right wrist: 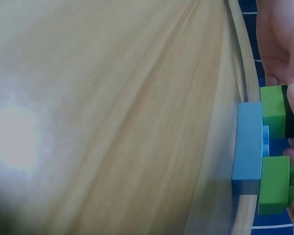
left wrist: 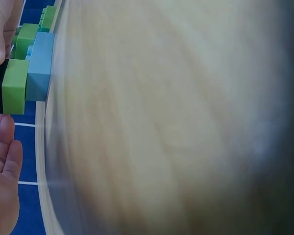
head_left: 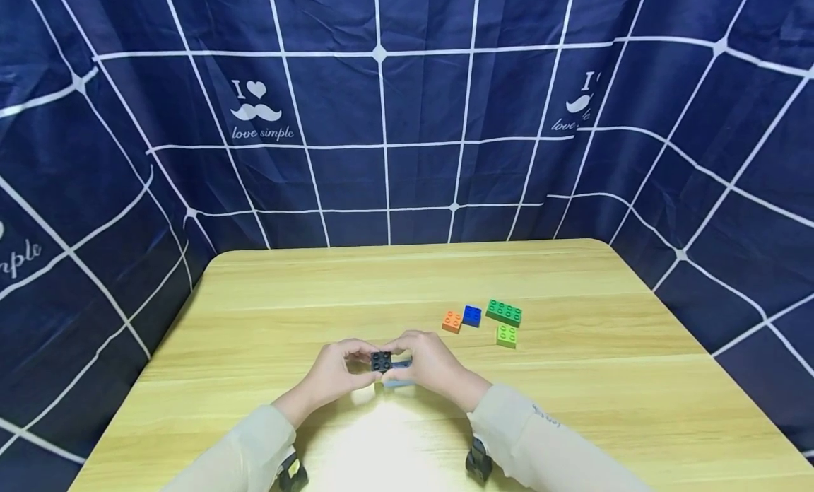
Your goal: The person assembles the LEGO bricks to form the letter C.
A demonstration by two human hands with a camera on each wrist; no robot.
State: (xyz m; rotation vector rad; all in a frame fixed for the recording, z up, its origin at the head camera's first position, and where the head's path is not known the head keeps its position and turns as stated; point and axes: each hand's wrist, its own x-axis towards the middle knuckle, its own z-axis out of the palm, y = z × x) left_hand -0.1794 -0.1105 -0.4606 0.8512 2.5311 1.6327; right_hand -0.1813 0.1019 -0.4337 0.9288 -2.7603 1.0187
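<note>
Between my two hands, low over the table's middle, is a small stack of toy building bricks. A black brick (head_left: 381,362) with studs on top forms its highest part. Under it sits a light green brick (left wrist: 14,88), joined to one end of a long light blue brick (right wrist: 247,147). Another light green brick (right wrist: 274,183) stands on the blue brick's other end. My left hand (head_left: 337,368) pinches the black brick from the left. From the right, my right hand (head_left: 432,361) holds it with finger and thumb, partly hiding the stack in the head view.
Right of my hands on the wooden table (head_left: 286,287) lie an orange brick (head_left: 451,322), a dark blue brick (head_left: 472,316), a long green brick (head_left: 504,312) and a lime green brick (head_left: 506,336). A blue curtain (head_left: 343,103) with white lines surrounds the table's back and sides.
</note>
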